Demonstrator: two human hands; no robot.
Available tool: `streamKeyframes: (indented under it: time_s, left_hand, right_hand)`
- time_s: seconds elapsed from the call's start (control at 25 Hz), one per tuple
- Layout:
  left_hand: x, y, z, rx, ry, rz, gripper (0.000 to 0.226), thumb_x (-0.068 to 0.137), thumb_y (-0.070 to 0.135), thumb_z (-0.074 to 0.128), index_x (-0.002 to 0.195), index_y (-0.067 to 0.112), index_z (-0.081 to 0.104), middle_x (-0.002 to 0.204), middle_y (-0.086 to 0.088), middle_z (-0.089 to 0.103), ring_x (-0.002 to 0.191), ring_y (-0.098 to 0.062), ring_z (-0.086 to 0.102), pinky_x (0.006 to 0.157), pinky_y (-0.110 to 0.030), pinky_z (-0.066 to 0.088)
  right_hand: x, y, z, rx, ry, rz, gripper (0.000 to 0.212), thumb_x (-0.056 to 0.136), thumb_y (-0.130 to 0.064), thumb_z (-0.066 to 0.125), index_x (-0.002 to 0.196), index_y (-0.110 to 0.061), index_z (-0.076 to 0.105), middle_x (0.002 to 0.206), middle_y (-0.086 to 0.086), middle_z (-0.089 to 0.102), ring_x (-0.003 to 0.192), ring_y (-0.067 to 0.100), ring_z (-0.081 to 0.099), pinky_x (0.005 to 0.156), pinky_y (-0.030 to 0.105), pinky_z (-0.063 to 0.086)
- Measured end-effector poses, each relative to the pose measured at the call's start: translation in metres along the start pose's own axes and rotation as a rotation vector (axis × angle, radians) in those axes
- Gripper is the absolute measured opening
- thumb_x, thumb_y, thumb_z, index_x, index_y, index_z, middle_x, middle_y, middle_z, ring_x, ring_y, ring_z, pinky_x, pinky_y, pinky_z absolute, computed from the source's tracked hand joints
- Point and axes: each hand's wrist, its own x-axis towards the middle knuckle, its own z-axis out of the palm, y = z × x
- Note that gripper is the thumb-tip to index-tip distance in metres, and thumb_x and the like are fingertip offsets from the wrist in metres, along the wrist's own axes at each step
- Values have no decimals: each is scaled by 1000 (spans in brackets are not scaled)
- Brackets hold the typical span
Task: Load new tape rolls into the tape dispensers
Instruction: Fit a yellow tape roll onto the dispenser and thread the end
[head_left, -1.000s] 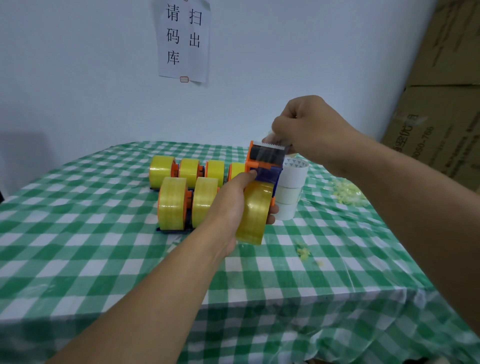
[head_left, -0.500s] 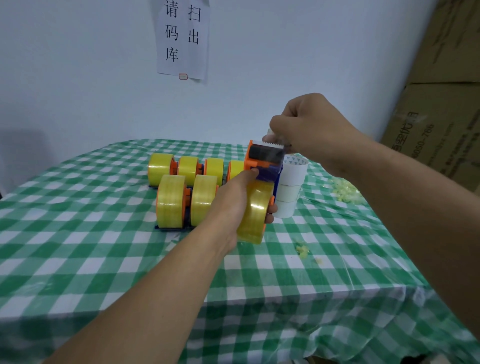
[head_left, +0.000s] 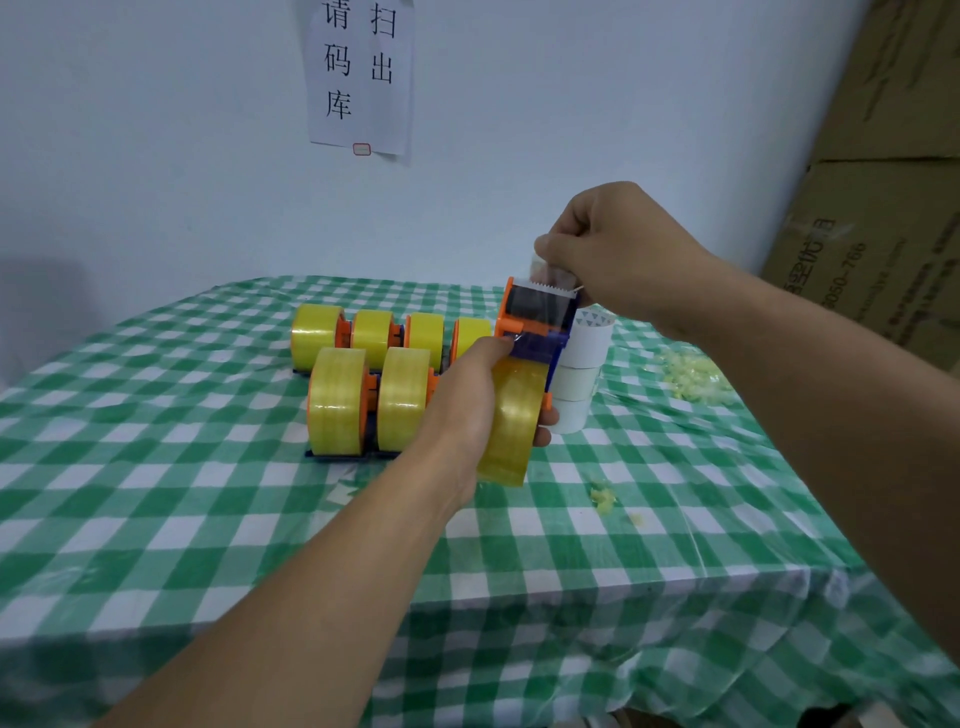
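**Tape end pinched above the cutter, dispenser held off the table**

The right hand (head_left: 618, 249) has its fingers curled tight, pinching the clear tape end (head_left: 543, 270) just above the toothed blade; the fingertips themselves are hidden behind the knuckles. Directly below that pinch, the left hand (head_left: 467, 400) wraps the orange-and-blue tape dispenser (head_left: 537, 325), thumb up against its blue body. Its fingers pass behind the yellow tape roll (head_left: 511, 421) mounted on it, so only their tips show on the far side.

Behind the held dispenser a stack of white rolls (head_left: 582, 364) is partly covered. To the left of the left hand stand the loaded dispensers (head_left: 337, 405) in two rows, the nearest partly hidden by the wrist. All rest on the green checked tablecloth (head_left: 208, 519). Yellowish scraps (head_left: 691, 371), too blurred to make out, lie to the right of the grip. Cardboard boxes (head_left: 883, 208) are cut off at the right edge, and the paper notice (head_left: 358, 78) at the top.
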Motion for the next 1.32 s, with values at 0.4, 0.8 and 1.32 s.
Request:
streamKeyframes:
  time_s: [0.4, 0.8, 1.32]
  left_hand:
    - [-4, -1, 7, 145, 75, 30, 38, 84, 45, 74, 90, 7, 75, 80, -14, 76, 62, -27, 67, 79, -42, 57]
    - [-8, 2, 11, 140, 115, 32, 41, 88, 44, 71, 92, 3, 74, 75, -15, 75, 58, -26, 65, 65, -37, 56]
    - [-8, 0, 7, 107, 35, 37, 25, 88, 33, 71, 88, 8, 74, 77, -13, 74, 64, -27, 65, 73, -39, 54]
  right_hand:
    - [3, -2, -4, -107, -5, -55, 30, 100, -21, 60, 94, 8, 65, 74, 2, 72, 63, 8, 65, 84, 45, 60]
    - [8, -3, -2, -160, -35, -92, 36, 103, -21, 56, 101, 14, 60, 79, 9, 71, 51, -10, 59, 63, 22, 46]
    - [11, 3, -4, -95, -40, -64, 31, 104, -21, 53, 97, 8, 62, 84, 7, 75, 80, 25, 70, 86, 44, 58]
